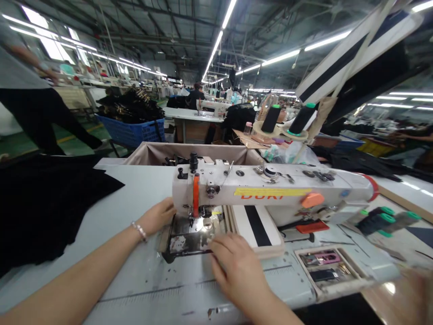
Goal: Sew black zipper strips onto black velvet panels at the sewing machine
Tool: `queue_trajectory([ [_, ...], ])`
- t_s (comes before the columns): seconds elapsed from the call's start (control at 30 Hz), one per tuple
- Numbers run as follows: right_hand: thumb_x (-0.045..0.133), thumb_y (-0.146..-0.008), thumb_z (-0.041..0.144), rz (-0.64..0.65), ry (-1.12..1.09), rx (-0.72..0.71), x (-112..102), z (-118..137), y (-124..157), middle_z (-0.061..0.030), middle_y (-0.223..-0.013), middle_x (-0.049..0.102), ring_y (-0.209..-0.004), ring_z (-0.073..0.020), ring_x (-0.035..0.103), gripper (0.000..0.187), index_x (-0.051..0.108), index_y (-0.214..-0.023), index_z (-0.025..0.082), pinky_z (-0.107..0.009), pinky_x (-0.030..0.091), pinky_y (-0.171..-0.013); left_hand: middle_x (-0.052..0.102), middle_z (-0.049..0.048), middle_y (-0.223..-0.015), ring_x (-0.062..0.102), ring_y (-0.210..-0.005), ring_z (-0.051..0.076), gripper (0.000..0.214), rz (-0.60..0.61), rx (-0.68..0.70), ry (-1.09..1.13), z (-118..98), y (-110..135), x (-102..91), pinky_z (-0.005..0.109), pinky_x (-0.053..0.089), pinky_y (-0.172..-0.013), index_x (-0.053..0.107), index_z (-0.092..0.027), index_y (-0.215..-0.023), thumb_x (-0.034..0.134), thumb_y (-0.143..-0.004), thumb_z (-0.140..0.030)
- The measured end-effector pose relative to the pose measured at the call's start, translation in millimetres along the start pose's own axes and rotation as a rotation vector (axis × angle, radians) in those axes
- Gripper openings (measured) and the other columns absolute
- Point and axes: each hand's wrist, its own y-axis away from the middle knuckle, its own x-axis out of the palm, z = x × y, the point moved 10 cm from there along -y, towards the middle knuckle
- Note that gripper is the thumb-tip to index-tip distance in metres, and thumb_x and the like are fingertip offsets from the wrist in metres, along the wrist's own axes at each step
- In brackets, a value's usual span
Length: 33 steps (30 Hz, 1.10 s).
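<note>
A white sewing machine with orange lettering stands across the table before me. My left hand, a beaded bracelet at its wrist, reaches to the left side of the machine head; its fingers are stretched out and their tips are partly hidden there. My right hand lies at the front right of the metal needle plate, fingers loosely bent, thumb apart, nothing visible in it. Just beyond that hand, under the machine arm, is a stack of white panels with a black stripe.
Black fabric covers the table's left side. A fabric-lined bin sits behind the machine. Thread cones stand behind it, and a small tool tray is at right. A person stands far left beside a blue crate.
</note>
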Motion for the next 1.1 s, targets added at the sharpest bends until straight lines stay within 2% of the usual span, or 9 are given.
queue_trajectory([
  [0.03, 0.055, -0.093, 0.029, -0.018, 0.056, 0.076, -13.3, -16.7, 7.8, -0.0070, -0.129, 0.061, -0.121, -0.0253, 0.052, 0.033, 0.060, -0.125, 0.022, -0.046, 0.037, -0.109, 0.067, 0.0034, -0.126, 0.062, -0.115, 0.027, 0.039, 0.049, 0.007, 0.023, 5.5, 13.9, 0.4, 0.036, 0.049, -0.101, 0.065, -0.021, -0.124, 0.048, -0.096, -0.042],
  [0.1, 0.064, -0.087, 0.042, 0.000, 0.172, 0.222, -30.5, -52.2, 22.4, -0.0147, -0.146, 0.046, -0.136, -0.0321, 0.039, 0.060, 0.050, -0.138, 0.014, -0.052, 0.029, -0.114, 0.060, 0.0037, -0.137, 0.056, -0.125, 0.028, 0.047, 0.129, -0.022, 0.057, 19.8, 43.0, 1.4, 0.040, 0.042, -0.109, 0.057, -0.022, -0.135, 0.047, -0.096, -0.046],
  [0.17, 0.070, -0.080, 0.052, 0.076, 0.214, 0.293, -33.3, -78.3, 31.2, -0.0187, -0.151, 0.039, -0.139, -0.0337, 0.036, 0.082, 0.042, -0.144, 0.009, -0.052, 0.027, -0.115, 0.053, 0.0022, -0.144, 0.049, -0.133, 0.028, 0.052, 0.179, -0.049, 0.070, 28.8, 68.2, 2.9, 0.043, 0.035, -0.115, 0.052, -0.027, -0.140, 0.049, -0.094, -0.050],
  [0.27, 0.072, -0.075, 0.058, 0.170, 0.195, 0.320, -29.5, -93.7, 31.4, -0.0181, -0.150, 0.041, -0.136, -0.0320, 0.041, 0.087, 0.045, -0.142, 0.010, -0.048, 0.030, -0.114, 0.051, 0.0011, -0.146, 0.046, -0.135, 0.029, 0.051, 0.195, -0.065, 0.075, 29.4, 89.4, 4.4, 0.046, 0.032, -0.116, 0.055, -0.031, -0.137, 0.053, -0.091, -0.054],
  [0.43, 0.066, -0.081, 0.059, 0.210, 0.225, 0.363, -39.1, -85.0, 19.2, -0.0183, -0.142, 0.051, -0.128, -0.0298, 0.050, 0.073, 0.052, -0.135, 0.013, -0.040, 0.038, -0.107, 0.054, 0.0014, -0.144, 0.050, -0.132, 0.028, 0.049, 0.153, -0.058, 0.091, 23.0, 92.5, 3.4, 0.045, 0.033, -0.116, 0.061, -0.032, -0.131, 0.052, -0.090, -0.057],
  [0.63, 0.056, -0.088, 0.050, 0.278, 0.307, 0.341, -47.8, -73.4, 16.5, -0.0137, -0.115, 0.068, -0.102, -0.0268, 0.065, 0.045, 0.058, -0.119, 0.017, -0.033, 0.047, -0.083, 0.053, 0.0017, -0.144, 0.050, -0.132, 0.029, 0.047, 0.144, -0.049, 0.068, 25.8, 91.9, 4.3, 0.047, 0.033, -0.115, 0.063, -0.031, -0.128, 0.052, -0.090, -0.058],
  [0.77, 0.052, -0.090, 0.045, 0.299, 0.348, 0.333, -48.8, -75.2, 16.4, -0.0139, -0.099, 0.071, -0.090, -0.0287, 0.068, 0.047, 0.055, -0.125, 0.014, -0.035, 0.048, -0.077, 0.055, 0.0012, -0.142, 0.052, -0.130, 0.028, 0.048, 0.134, -0.042, 0.047, 28.7, 91.8, 4.4, 0.045, 0.036, -0.114, 0.064, -0.032, -0.127, 0.051, -0.089, -0.058],
  [0.93, 0.056, -0.084, 0.063, 0.270, 0.383, 0.316, -47.0, -70.2, 16.0, -0.0178, -0.112, 0.065, -0.097, -0.0317, 0.066, 0.078, 0.043, -0.141, 0.012, -0.038, 0.049, -0.080, 0.056, 0.0004, -0.141, 0.053, -0.129, 0.028, 0.046, 0.120, -0.047, 0.043, 28.8, 92.7, 2.1, 0.046, 0.036, -0.114, 0.064, -0.032, -0.126, 0.051, -0.090, -0.056],
  [1.1, 0.048, -0.092, 0.050, 0.216, 0.430, 0.343, -45.8, -62.7, 15.3, -0.0182, -0.111, 0.064, -0.091, -0.0304, 0.067, 0.060, 0.048, -0.137, 0.010, -0.040, 0.052, -0.077, 0.060, 0.0001, -0.137, 0.056, -0.126, 0.032, 0.041, 0.087, -0.038, 0.028, 25.4, 93.4, -1.5, 0.050, 0.039, -0.111, 0.068, -0.034, -0.121, 0.053, -0.089, -0.055],
])
